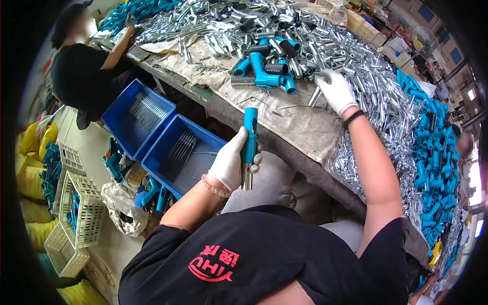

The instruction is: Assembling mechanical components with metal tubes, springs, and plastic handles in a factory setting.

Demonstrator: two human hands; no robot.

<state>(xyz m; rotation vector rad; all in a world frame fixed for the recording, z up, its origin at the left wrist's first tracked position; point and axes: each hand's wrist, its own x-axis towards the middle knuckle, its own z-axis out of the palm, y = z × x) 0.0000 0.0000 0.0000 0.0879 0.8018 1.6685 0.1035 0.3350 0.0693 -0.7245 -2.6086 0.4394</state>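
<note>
My left hand (230, 160), in a white glove with a beaded bracelet at the wrist, is closed around a teal plastic housing (250, 129). A shiny metal tube (247, 180) sticks out of the housing's lower end. Over the worktable, my right hand (336, 92), also gloved, has its fingers closed on a slim metal tube (314, 96) at the near edge of the heap; the fingertips are partly hidden. Left of that hand lie several teal pistol-shaped housings (264, 73) with black and metal tubes among them.
A large heap of metal tubes (366, 76) covers the cloth-topped table (295, 124). More teal housings (432, 168) are piled at right. Two blue bins (195, 127) holding thin metal rods stand left, near cream crates (86, 208). Another person (84, 71) sits at the far left.
</note>
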